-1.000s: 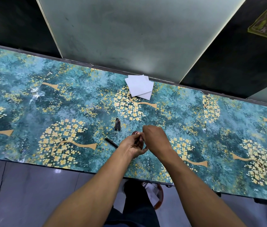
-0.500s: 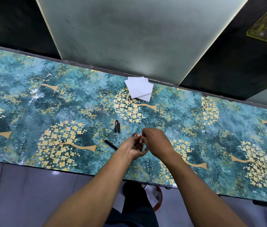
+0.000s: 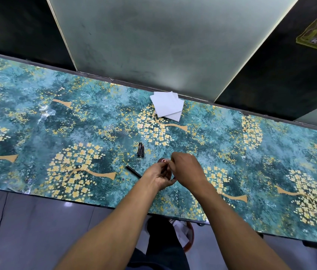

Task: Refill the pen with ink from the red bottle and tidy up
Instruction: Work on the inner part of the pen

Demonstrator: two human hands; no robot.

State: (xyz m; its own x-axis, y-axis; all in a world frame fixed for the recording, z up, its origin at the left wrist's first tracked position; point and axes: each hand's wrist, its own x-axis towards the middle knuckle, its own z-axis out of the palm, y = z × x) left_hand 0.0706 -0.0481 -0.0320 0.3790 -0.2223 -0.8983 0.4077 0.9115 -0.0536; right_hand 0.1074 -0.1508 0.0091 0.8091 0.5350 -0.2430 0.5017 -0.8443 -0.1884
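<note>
Only the round top of the red bottle (image 3: 162,160) shows, just beyond my fingers near the table's middle. My left hand (image 3: 158,176) is curled around the bottle's near side. My right hand (image 3: 186,168) meets it from the right, fingertips pinched together at the bottle's top; what they pinch is hidden. Two short black pen parts (image 3: 140,149) lie side by side just behind and left of the bottle. A long black pen piece (image 3: 133,171) lies slanted on the table, left of my left hand.
A small stack of white napkins (image 3: 167,109) lies at the table's (image 3: 36,133) far edge, behind the hands. A pale glass panel (image 3: 153,45) rises beyond that edge. Grey floor and my legs are below the near edge.
Both hands stay pressed together at the bottle, with only small finger shifts. The pen parts and napkins have not moved.
</note>
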